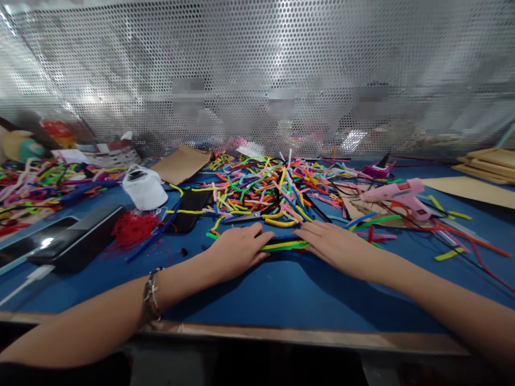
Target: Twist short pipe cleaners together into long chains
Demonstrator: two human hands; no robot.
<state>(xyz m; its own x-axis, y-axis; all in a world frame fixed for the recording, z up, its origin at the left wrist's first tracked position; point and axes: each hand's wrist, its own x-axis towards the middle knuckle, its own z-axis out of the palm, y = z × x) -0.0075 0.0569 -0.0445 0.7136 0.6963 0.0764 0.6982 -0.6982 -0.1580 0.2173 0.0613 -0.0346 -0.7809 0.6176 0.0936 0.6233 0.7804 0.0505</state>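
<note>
A small bundle of pipe cleaners (284, 246), green, yellow and blue, lies crosswise near the middle of the blue tabletop. The fingers of my left hand (235, 251) are curled over its left part, the thumb on the near side. My right hand (341, 250) closes over the right part from above, palm down. Green and blue ends stick out past both hands. Just beyond my fingers, scissors (246, 216) lie partly under a large heap of multicoloured pipe cleaners (257, 185). Shorter yellow pieces (280, 221) sit between the scissors and my hands.
On the right are a pink glue gun (402, 197), a cable and stacked brown cardboard (488, 165). To the left lie a white mask (145, 187), tangled red thread (134, 230), a black power bank (78, 241) and a phone (36, 241). A perforated metal panel (249, 64) stands behind.
</note>
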